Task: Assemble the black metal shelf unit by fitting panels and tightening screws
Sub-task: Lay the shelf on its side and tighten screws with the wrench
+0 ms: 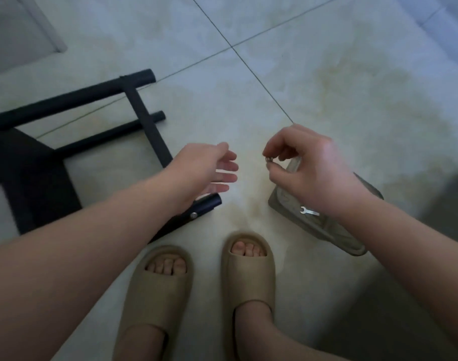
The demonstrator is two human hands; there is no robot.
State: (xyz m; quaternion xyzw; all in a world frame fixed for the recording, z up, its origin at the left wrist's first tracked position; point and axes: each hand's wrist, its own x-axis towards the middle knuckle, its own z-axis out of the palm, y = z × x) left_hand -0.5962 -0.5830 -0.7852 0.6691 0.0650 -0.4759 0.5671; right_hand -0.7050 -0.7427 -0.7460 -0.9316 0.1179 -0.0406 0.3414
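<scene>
A view looking straight down at a person's two bare forearms and their feet in a pair of beige slippers (248,277) on a pale tiled floor (327,87).

The left hand (209,170) hovers above the floor just beyond the left slipper, open, with straight fingers spread and pointing toward the other hand, and it holds nothing. The right hand (308,168) hovers beyond and to the right of the right slipper. Its thumb and forefinger pinch a small shiny metal fastener (269,160), too small to tell whether it is a screw or a nut.

The black metal shelf frame (142,113) lies on the floor beyond and to the left of the slippers, its round tubes and a flat crossbar forming open rectangles. One tube end (208,203) reaches nearest the slippers, partly under the left wrist, with a silver screw head (193,215) on its side.

A clear plastic bag (282,201) lies on the floor beyond and to the right of the right slipper, under the right hand. A small flat silver wrench (308,211) rests on it.
</scene>
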